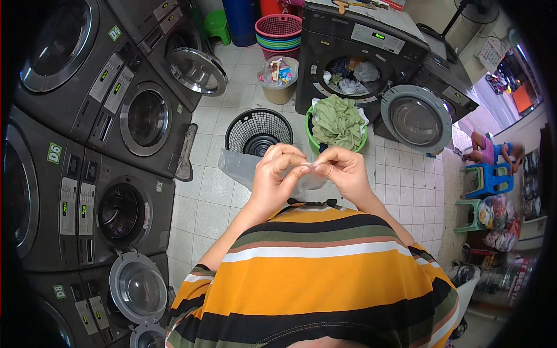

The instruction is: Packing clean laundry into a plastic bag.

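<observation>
A clear plastic bag (238,164) hangs between my hands, its edge pinched at the middle. My left hand (280,169) grips that edge between thumb and forefinger. Opposite it, my right hand (342,171) pinches the same edge, the fingertips of both hands nearly touching. The bag's body spreads out to the left beneath my left hand and droops below. Beyond my hands a black mesh laundry basket (259,119) stands on the floor with nothing visible inside. To its right sits a green basket (311,138) heaped with a light green cloth (339,122) and other laundry.
A front-loading washer (322,56) holds clothes, its round door (415,114) swung out. A lined waste bin (278,93) and stacked baskets (278,26) stand behind. Several machines line the left, with an open door (138,287) jutting out. A person (496,150) sits near blue chairs (487,176).
</observation>
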The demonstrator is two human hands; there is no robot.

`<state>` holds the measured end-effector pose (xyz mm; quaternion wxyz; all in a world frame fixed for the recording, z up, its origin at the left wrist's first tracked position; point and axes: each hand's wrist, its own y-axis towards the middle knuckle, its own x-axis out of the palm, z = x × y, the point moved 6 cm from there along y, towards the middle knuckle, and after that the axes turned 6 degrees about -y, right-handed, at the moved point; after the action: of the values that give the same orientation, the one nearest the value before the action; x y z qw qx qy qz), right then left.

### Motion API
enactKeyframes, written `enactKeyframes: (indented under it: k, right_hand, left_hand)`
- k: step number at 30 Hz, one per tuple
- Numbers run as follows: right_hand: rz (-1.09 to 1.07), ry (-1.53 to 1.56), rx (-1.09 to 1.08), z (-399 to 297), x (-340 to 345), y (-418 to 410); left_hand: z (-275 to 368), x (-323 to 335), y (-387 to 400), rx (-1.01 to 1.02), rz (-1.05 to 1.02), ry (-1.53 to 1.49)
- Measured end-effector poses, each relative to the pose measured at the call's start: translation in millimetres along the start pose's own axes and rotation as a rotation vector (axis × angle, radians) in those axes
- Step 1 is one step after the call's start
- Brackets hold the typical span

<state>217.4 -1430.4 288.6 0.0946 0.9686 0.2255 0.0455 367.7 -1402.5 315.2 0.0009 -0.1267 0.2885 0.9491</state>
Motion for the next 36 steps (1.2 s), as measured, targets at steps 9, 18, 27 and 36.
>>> enactKeyframes:
  k: [9,18,27,36]
  right_hand:
    - [-0.022,-0.164,-0.076,-6,4,-3]
    - [-0.029,-0.125,-0.079,-16,9,-2]
    - [-0.195,-0.584,-0.401,-58,18,1]
    - [-0.198,-0.584,-0.346,-55,18,2]
  left_hand:
    - [7,1,-5,0.008,-0.022,0.071]
    - [10,-4,-7,0.037,-0.014,0.095]
    - [14,-3,-5,0.104,-0.041,0.17]
    - [10,-5,-6,0.085,-0.049,0.172]
